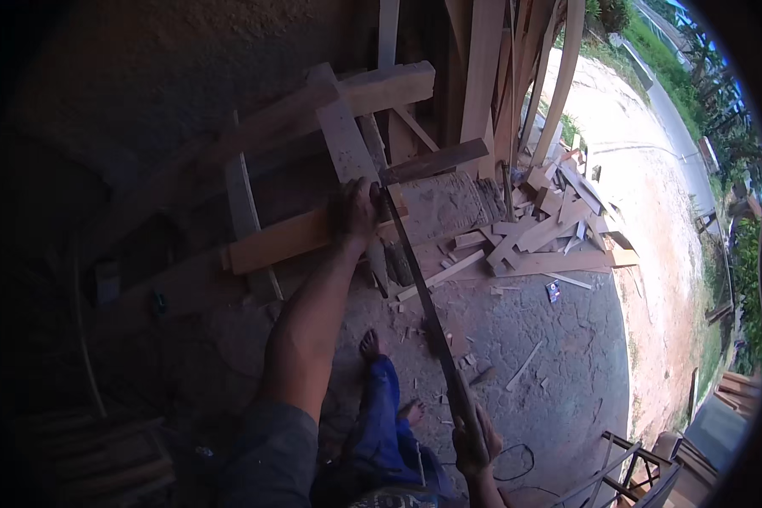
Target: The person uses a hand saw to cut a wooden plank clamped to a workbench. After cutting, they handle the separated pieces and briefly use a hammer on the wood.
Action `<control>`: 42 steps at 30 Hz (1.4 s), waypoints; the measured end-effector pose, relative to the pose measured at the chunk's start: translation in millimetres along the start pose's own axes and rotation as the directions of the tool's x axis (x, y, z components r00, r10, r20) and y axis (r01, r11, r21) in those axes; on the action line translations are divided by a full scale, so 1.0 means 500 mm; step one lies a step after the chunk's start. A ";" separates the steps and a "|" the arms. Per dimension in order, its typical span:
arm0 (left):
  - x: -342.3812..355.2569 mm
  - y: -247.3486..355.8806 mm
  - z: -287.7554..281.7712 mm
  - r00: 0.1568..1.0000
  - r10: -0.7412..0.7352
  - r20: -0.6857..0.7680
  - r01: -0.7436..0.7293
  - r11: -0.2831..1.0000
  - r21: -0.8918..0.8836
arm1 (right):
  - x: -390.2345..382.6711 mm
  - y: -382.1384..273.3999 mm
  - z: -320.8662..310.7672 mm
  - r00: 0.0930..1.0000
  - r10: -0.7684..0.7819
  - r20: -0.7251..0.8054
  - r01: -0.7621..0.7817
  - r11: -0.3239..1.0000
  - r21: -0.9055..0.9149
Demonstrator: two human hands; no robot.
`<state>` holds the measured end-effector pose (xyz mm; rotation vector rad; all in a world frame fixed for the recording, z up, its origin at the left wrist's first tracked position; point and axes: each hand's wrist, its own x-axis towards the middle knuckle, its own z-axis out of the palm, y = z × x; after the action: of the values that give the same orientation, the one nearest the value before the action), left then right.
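Note:
My left hand (359, 207) is closed on the end of a pale board (345, 138), where it meets a crosswise yellowish beam (281, 239) of a rough wooden trestle. A long hand saw (422, 298) runs from beside those fingers down toward me, its blade touching the board's right edge at its far end. My right hand (477, 442), low in the head view, is wrapped round the saw's handle. Behind the board lie a thick beam (394, 87) and a short darker plank (436, 161).
Offcuts (550, 224) are heaped right of the trestle, beside upright planks (483, 76). Wood scraps and a cable (527, 470) lie on the rough concrete floor (567, 356) around my bare feet. A metal frame (618, 449) stands at lower right, and sunlit ground (665, 296) lies beyond the floor's edge.

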<state>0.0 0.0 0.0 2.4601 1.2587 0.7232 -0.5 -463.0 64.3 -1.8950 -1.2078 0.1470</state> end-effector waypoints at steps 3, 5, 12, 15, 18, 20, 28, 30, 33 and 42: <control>0.005 0.010 -0.007 0.999 0.023 -0.044 -0.025 0.999 -0.041 | 0.127 0.001 0.067 0.997 0.069 0.018 -0.069 0.997 0.020; 0.033 0.007 0.017 0.998 0.004 -0.056 -0.007 0.998 -0.056 | 0.306 0.015 0.164 0.981 0.192 0.022 -0.189 0.931 0.313; 0.007 -0.014 0.010 0.989 0.066 -0.130 -0.070 0.997 -0.033 | 0.005 0.017 0.015 0.997 0.082 0.009 -0.082 0.986 0.144; 0.006 -0.008 0.017 0.980 0.105 -0.170 -0.106 0.994 0.005 | 0.032 0.014 0.038 0.996 0.088 0.018 -0.090 0.988 0.127; 0.020 -0.009 0.033 0.969 0.138 -0.203 -0.141 0.990 -0.001 | 0.270 0.022 0.145 0.982 0.187 0.005 -0.178 0.927 0.331; 0.020 -0.011 0.034 0.976 0.160 -0.150 -0.147 0.985 0.095 | 0.323 0.011 0.171 0.981 0.191 0.034 -0.193 0.935 0.297; 0.013 -0.028 0.021 0.961 0.156 -0.230 -0.151 0.988 0.039 | 0.008 0.032 0.043 0.999 0.029 -0.019 -0.028 0.998 0.049; 0.014 -0.011 0.027 0.979 0.116 -0.165 -0.116 0.993 0.011 | 0.123 0.034 0.103 0.998 0.058 -0.038 -0.053 0.992 0.117; 0.019 0.005 0.022 0.996 0.069 -0.056 -0.068 0.997 0.020 | 0.348 0.016 0.181 0.985 0.174 -0.020 -0.156 0.926 0.344; 0.009 -0.019 0.023 0.993 0.058 -0.107 -0.061 0.998 -0.023 | 0.000 0.042 0.072 0.999 0.001 -0.038 0.001 0.998 0.062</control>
<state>1.9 8.9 -12.7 2.4761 1.2086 0.8917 -4.3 -444.8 27.1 -1.8361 -1.1648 0.1466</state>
